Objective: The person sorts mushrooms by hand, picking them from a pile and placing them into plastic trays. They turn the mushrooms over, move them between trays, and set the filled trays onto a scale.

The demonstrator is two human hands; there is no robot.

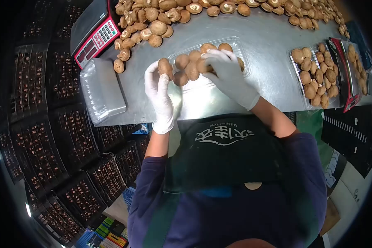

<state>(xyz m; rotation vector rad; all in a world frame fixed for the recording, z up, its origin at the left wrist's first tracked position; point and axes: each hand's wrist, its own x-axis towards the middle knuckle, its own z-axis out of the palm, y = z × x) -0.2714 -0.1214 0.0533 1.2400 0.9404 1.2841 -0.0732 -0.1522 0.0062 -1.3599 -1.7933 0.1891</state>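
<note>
In the head view, my left hand, in a white glove, is closed around a brown mushroom at the left end of a clear plastic tray. Several brown mushrooms lie in the tray, caps up. My right hand, also gloved in white, reaches over the tray from the right. Its fingers are curled on a mushroom among the others. The hand hides part of the tray and some of its contents.
A large heap of loose mushrooms lines the table's far side. Left are a red-trimmed scale and stacked empty clear trays. Right, filled trays stand beside another scale. Dark racks stand beyond the left edge.
</note>
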